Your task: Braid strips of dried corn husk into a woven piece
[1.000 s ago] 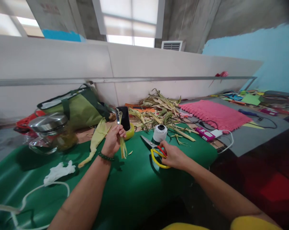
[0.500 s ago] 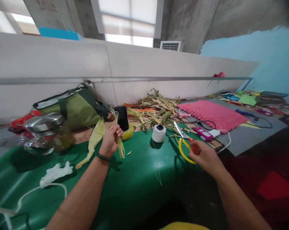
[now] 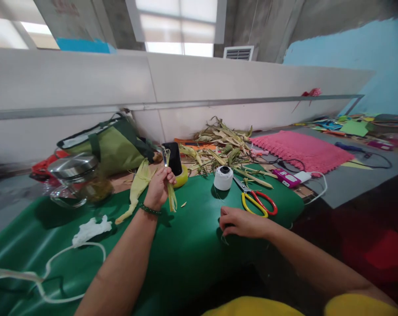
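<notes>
My left hand [image 3: 160, 185] is closed around a small bundle of pale corn husk strips [image 3: 171, 198]; looped ends stick up above the fist and loose ends hang below. Low over the green mat [image 3: 189, 237], my right hand [image 3: 236, 221] pinches the thread [image 3: 224, 239], whose end curls out below the fingers. The white thread spool [image 3: 223, 178] stands upright just beyond that hand. Scissors [image 3: 255, 202] with one yellow and one red handle lie on the mat right of the spool, blades partly apart. A whole dried husk [image 3: 138, 184] lies left of my left hand.
A black phone [image 3: 173, 157] leans by a yellow tape roll [image 3: 182, 176]. Husk scraps [image 3: 223, 136] are heaped at the back. To the left are a glass jar [image 3: 74, 175], a green bag [image 3: 115, 145] and crumpled white tissue [image 3: 92, 229]. A pink cloth [image 3: 304, 151] lies right.
My right hand has put the scissors down on the mat and moved left to the thread, which it now pinches. My left hand still holds the husk strips.
</notes>
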Available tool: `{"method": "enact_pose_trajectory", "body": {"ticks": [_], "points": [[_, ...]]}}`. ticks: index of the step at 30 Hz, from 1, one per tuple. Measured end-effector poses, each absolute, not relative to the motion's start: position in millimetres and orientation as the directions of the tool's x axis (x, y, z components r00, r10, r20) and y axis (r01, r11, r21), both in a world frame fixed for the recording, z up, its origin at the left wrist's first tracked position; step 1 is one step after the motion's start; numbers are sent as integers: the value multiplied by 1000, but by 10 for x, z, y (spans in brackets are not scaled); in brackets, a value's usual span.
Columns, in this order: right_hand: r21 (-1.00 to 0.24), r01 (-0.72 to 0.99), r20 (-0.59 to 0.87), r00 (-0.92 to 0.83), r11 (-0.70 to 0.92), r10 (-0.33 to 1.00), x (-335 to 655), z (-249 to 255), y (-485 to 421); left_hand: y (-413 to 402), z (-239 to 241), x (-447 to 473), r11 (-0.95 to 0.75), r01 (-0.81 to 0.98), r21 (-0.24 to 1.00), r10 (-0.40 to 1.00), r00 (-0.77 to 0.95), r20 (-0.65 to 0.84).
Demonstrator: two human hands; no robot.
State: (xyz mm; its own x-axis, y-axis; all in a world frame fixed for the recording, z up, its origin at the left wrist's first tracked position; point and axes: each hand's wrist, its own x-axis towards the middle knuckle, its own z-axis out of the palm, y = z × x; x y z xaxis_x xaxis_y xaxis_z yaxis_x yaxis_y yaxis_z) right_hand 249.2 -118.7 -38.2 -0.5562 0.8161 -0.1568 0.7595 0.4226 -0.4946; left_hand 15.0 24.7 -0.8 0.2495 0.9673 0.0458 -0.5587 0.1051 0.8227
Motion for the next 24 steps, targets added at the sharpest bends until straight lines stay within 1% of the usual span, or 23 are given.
{"method": "enact_pose_trajectory", "body": {"ticks": [2, 3, 6, 8, 10, 12, 16, 19, 21, 24], "points": [[-572, 705, -91, -562, 419, 822, 2485, -453, -1064, 236, -2, 145, 104, -551, 828, 964, 260, 51], [-605, 684, -41, -537, 407, 842, 2494, -465, -998, 233, -1, 142, 103, -548, 830, 962, 266, 56], [-699, 630, 104, -379, 339, 920, 2536, -359, -772, 227, -19, 144, 114, -522, 845, 948, 311, 64], [-725, 609, 170, -296, 323, 940, 2547, -191, -593, 210, -44, 167, 135, -477, 869, 933, 355, 50], [-697, 627, 230, -264, 348, 937, 2517, -7, -408, 176, -71, 208, 160, -422, 892, 919, 393, 21], [-635, 657, 271, -304, 407, 913, 2435, 138, -245, 129, -90, 253, 182, -382, 906, 906, 422, -4], [-570, 655, 242, -444, 497, 863, 2172, 236, -47, 62, -103, 300, 162, -346, 924, 905, 426, 1], [-529, 670, 262, -455, 521, 851, 2021, 188, 38, 76, -111, 281, 135, -337, 932, 907, 421, 20], [-541, 649, 299, -447, 536, 843, 1982, 139, 94, 113, -117, 250, 121, -328, 937, 911, 412, 27], [-602, 585, 334, -434, 544, 837, 1996, 75, 157, 178, -123, 197, 114, -328, 938, 920, 391, 25]]}}
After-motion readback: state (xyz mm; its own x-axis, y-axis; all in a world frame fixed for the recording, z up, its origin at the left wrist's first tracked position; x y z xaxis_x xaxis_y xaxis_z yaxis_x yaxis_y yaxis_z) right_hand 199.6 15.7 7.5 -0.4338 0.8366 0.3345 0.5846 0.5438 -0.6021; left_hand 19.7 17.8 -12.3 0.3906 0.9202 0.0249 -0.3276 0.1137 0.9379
